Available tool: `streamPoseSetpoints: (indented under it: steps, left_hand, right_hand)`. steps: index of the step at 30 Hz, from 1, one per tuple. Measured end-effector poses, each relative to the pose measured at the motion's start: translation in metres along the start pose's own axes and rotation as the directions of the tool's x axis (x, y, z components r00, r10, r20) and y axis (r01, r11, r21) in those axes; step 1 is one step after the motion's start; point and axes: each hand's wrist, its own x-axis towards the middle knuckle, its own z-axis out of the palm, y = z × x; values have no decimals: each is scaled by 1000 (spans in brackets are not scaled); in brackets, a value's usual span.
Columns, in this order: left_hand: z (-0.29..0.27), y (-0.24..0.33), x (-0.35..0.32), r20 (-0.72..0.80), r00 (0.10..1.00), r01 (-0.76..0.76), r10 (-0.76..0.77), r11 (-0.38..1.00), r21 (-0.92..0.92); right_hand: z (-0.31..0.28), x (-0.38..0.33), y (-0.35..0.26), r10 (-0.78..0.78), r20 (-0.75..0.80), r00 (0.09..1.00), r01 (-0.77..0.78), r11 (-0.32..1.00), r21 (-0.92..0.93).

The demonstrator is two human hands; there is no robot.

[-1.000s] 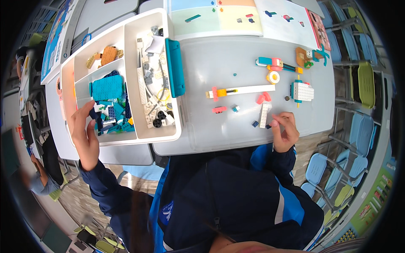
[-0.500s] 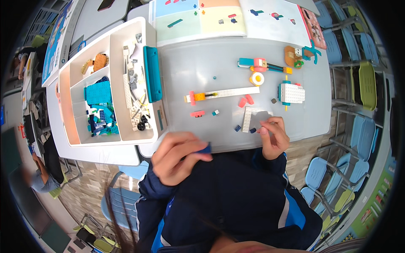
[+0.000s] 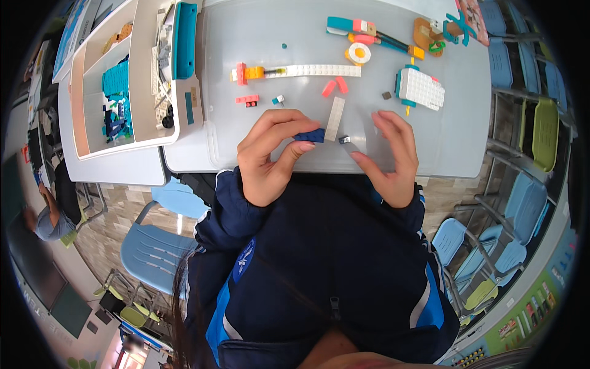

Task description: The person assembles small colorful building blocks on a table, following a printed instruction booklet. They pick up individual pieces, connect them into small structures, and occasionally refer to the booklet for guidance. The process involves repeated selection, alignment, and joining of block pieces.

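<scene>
**Dark blue brick pinched above grey table**

Left hand (image 3: 270,157) closed on a dark blue brick (image 3: 309,135), pinched between thumb and fingertips, just over the grey table (image 3: 264,80) near its front edge; right hand (image 3: 387,154) open, fingers spread, thumb beside a small grey piece (image 3: 345,140); long white plate (image 3: 335,119) between both hands; sorting tray (image 3: 144,123) off to the left.

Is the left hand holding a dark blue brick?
Yes, the left hand pinches a dark blue brick between thumb and fingers, just above the grey table.
</scene>
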Motion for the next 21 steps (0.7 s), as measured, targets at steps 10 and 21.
streamPoseSetpoints:
  steps: [10, 21]
  left_hand:
    - [20, -16, 0, 102, 994, -63, 39, 970, 236]
    - [29, -24, 1, 130, 988, -119, 84, 948, 296]
  right_hand:
    - [12, 1, 5, -71, 38, 997, 77, 983, -169]
    - [21, -2, 10, -108, -24, 994, 103, 980, -173]
